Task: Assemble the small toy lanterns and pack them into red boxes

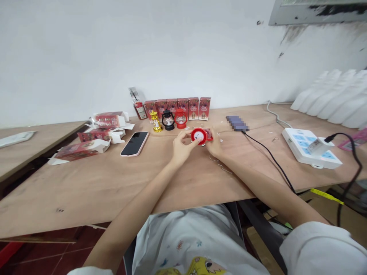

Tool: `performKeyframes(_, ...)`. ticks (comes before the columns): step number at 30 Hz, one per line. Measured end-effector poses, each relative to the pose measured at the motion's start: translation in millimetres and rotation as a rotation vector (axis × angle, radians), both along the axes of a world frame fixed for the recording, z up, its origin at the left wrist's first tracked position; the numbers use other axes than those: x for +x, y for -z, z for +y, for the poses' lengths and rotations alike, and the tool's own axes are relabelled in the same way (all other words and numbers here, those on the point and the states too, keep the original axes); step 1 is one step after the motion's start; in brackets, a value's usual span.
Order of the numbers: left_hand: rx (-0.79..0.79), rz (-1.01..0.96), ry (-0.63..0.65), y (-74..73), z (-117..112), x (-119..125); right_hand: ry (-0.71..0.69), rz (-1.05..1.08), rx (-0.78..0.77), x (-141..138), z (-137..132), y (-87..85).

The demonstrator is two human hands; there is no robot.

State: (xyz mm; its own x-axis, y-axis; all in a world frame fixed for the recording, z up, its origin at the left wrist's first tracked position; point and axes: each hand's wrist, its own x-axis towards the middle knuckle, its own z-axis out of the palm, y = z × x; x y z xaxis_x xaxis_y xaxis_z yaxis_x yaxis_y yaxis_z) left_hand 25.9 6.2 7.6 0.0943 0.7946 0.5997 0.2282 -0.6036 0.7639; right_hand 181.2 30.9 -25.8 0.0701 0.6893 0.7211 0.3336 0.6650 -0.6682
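Both my hands meet over the wooden table (pixel 114 183) around a small red toy lantern (pixel 200 136), tipped so its round base faces me. My left hand (pixel 181 146) grips its left side with curled fingers. My right hand (pixel 215 143) holds its right side, fingers closed around it. Just behind stand three upright mini lanterns: a gold one (pixel 156 122), a black one (pixel 168 120) and a red one (pixel 180 118). A row of several red cartons (pixel 179 108) lines the wall behind them.
A phone in a pink case (pixel 134 143) lies face up left of my hands. Opened red boxes (pixel 91 141) lie scattered at the left. A blurred purple object (pixel 237 123) with a black cable (pixel 272 160) and a white power strip (pixel 311 147) sit at the right.
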Motion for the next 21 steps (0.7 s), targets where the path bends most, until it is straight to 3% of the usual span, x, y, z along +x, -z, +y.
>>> performKeyframes(7, -0.099, -0.169, 0.177, 3.3, 5, 2, -0.019, 0.028, -0.024, -4, -2, -2.0)
performKeyframes(12, -0.024, -0.222, 0.118, 3.9, -2, 3, 0.038, 0.070, -0.068, -9, -5, -6.7)
performKeyframes(21, 0.108, -0.017, -0.019, 8.4, -1, -1, 0.120, -0.108, -0.029, -2, -1, 0.2)
